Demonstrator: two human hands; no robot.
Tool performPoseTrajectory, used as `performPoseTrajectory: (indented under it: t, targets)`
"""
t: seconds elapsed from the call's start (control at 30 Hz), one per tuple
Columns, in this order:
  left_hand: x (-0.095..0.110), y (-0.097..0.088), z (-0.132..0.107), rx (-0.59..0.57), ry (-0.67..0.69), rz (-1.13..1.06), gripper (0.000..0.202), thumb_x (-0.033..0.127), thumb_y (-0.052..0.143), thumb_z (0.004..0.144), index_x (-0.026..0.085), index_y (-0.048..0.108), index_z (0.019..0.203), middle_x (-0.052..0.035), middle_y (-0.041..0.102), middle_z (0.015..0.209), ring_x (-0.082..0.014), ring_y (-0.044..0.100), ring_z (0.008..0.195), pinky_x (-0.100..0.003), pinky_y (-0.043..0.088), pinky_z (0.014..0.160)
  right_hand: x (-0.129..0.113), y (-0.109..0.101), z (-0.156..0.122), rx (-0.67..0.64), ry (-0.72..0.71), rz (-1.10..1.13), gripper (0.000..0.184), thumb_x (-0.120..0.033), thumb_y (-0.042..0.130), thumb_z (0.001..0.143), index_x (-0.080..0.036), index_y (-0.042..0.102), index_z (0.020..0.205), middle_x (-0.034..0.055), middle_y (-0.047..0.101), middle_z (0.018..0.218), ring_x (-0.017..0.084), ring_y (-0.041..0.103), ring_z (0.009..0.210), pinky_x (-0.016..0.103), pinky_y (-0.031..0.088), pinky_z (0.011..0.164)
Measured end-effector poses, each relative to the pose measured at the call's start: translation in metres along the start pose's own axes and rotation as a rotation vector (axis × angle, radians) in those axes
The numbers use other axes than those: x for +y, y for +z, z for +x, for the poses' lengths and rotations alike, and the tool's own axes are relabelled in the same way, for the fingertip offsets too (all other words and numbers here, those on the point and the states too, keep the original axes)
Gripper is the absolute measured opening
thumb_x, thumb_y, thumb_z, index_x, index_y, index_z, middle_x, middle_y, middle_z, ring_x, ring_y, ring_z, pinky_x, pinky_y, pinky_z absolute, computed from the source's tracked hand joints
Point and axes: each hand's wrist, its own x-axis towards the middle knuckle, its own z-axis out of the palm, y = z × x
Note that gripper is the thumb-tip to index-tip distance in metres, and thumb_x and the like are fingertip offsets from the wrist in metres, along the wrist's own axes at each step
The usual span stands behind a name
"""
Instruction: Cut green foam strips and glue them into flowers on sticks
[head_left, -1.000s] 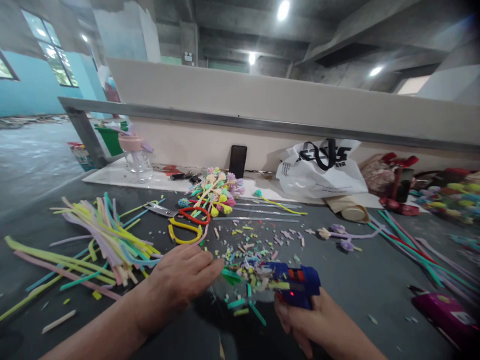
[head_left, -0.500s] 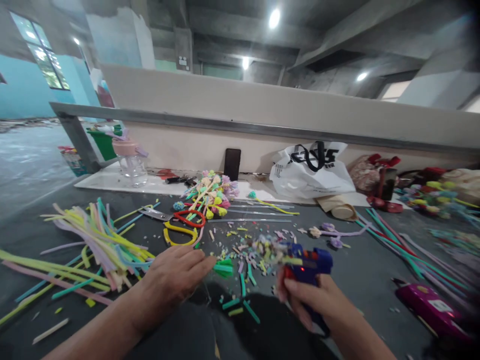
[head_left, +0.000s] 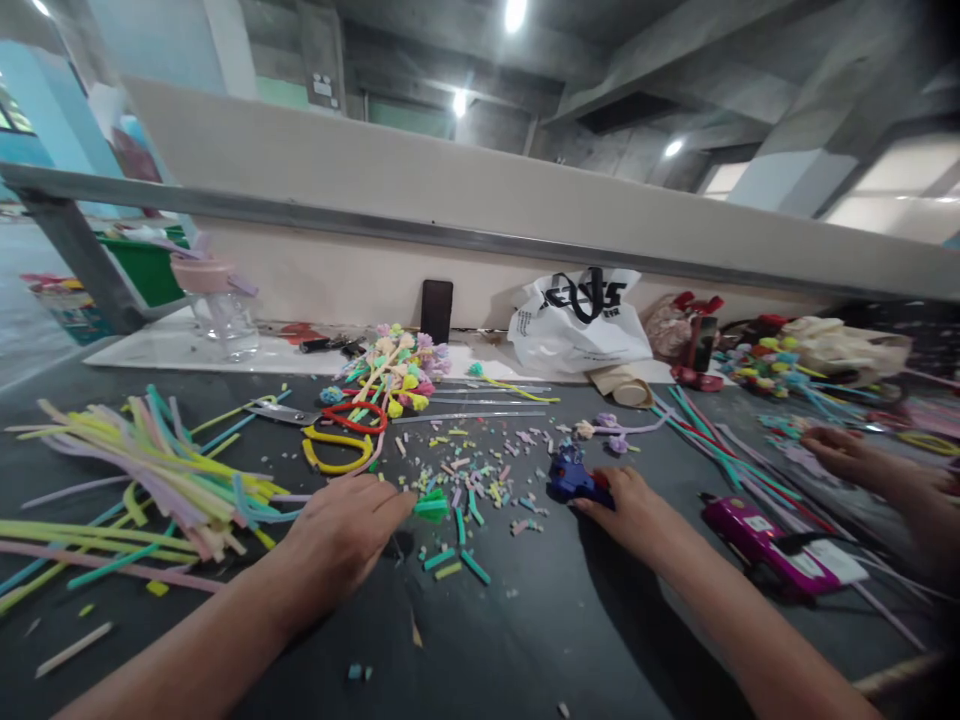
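My left hand (head_left: 352,525) is closed, its thumb and fingers pinching a bright green fuzzy piece (head_left: 431,505) above the dark tabletop. On the right, my right hand (head_left: 626,510) has its fingers around the handle of a blue glue gun (head_left: 571,478), which lies low on its side at the tabletop. Colourful scraps cling about the gun's nozzle end. Between the hands lie short green pipe cleaner pieces (head_left: 474,567) and many small cut scraps (head_left: 487,480). Scissors (head_left: 337,450) with red and yellow handles rest beyond my left hand.
Long pipe cleaners (head_left: 150,470) are heaped at left. A pipe cleaner bouquet (head_left: 397,365), phone (head_left: 436,310), clear bottle (head_left: 225,320) and white bag (head_left: 577,325) line the back. A magenta device (head_left: 772,550) and another person's hand (head_left: 847,458) are at right.
My right hand has lowered the glue gun from above the scraps to the tabletop, farther right. My left hand still holds the green piece. The view has turned right, showing another person's hand.
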Motion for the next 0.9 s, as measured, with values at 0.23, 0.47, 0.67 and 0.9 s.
performPoseTrajectory:
  t: [0.23,0.47,0.67,0.9]
  targets:
    - [-0.001,0.012,-0.004,0.039,0.006,-0.082,0.027,0.013,0.040,0.082,0.020,0.057,0.102,-0.0047,0.064,0.088,-0.0164,0.057,0.082,-0.030,0.044,0.077,-0.102,-0.022,-0.050,-0.224,-0.408,0.293,0.010,-0.025,0.051,0.079,-0.021,0.060,0.081,0.0020,0.064,0.082,0.017,0.058,0.076,0.025,0.037,0.065]
    - [0.001,0.001,0.007,-0.028,-0.240,-0.290,0.026,0.026,0.035,0.087,0.020,0.061,0.085,-0.0031,0.065,0.081,-0.0155,0.058,0.077,-0.025,0.041,0.071,-0.127,-0.006,-0.047,-0.202,-0.488,0.209,0.011,-0.011,0.053,0.073,-0.018,0.059,0.069,0.0032,0.065,0.072,0.017,0.057,0.069,0.028,0.032,0.064]
    - [0.002,-0.013,0.015,-0.228,-0.453,-0.483,0.033,0.031,0.038,0.083,0.017,0.044,0.054,0.0044,0.042,0.053,-0.0095,0.042,0.054,-0.021,0.028,0.052,-0.133,-0.017,-0.036,-0.125,-0.396,0.649,0.014,-0.012,0.042,0.079,-0.020,0.050,0.070,-0.0029,0.055,0.059,0.011,0.050,0.055,0.020,0.034,0.052]
    - [0.004,-0.013,0.019,-0.341,-0.621,-0.735,0.031,0.032,0.038,0.079,0.017,0.037,0.052,0.0056,0.037,0.051,-0.0084,0.036,0.051,-0.021,0.022,0.049,-0.142,-0.002,-0.040,0.065,-0.420,0.916,0.012,-0.016,0.046,0.082,-0.022,0.055,0.085,-0.0031,0.060,0.064,0.011,0.057,0.060,0.020,0.042,0.057]
